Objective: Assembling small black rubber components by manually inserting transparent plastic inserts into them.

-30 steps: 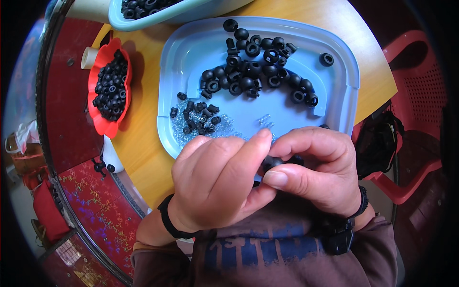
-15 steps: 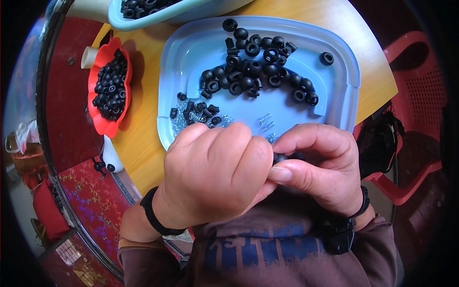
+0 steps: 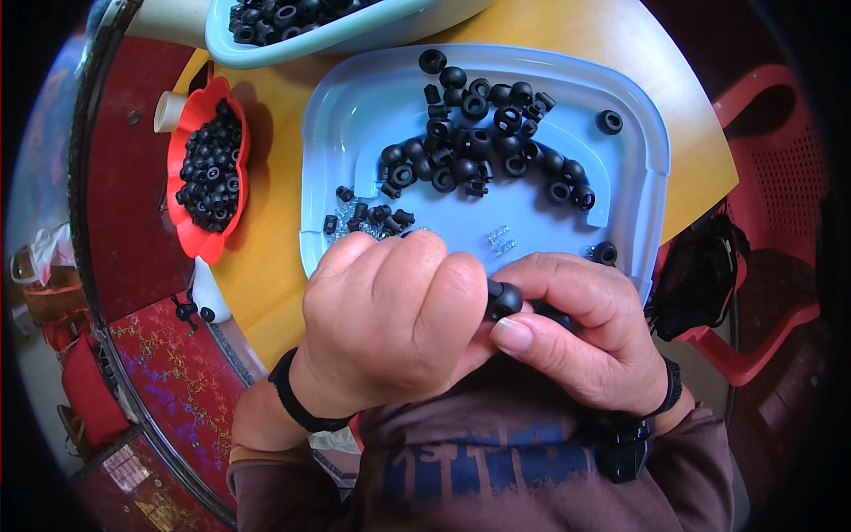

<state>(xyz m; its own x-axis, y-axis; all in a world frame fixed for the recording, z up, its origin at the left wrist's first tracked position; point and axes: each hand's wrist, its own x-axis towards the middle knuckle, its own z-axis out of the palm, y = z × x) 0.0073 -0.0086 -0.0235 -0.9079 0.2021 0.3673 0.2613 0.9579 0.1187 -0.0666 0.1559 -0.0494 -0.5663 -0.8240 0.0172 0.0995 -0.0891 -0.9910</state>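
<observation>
View from above of two hands working at the near edge of a round yellow wooden bench [image 3: 266, 266]. The left hand [image 3: 390, 324] is curled into a loose fist, knuckles up, its fingertips closed against a small black rubber grommet [image 3: 503, 300]. The right hand [image 3: 581, 332] meets it from the other side, thumb and forefinger pinched on the same grommet, so the piece is gripped between both hands just above the near rim of a shallow light-blue plastic tray [image 3: 355, 115]. A second dark piece seems to sit under the right fingers, though what it is cannot be told. Each wrist carries a black band.

On the tray floor a curved heap of black ring-shaped grommets [image 3: 483, 151] lies toward the far side, a smaller cluster of black parts [image 3: 368, 215] lies at the near left corner, and a few small metal springs [image 3: 498, 239] lie just beyond the hands. To the left of the tray, a red scalloped plastic dish [image 3: 197, 239] holds more black grommets. At the far edge, a light-blue plastic bowl [image 3: 266, 53] also holds black parts. A red plastic chair [image 3: 780, 213] stands to the right of the bench.
</observation>
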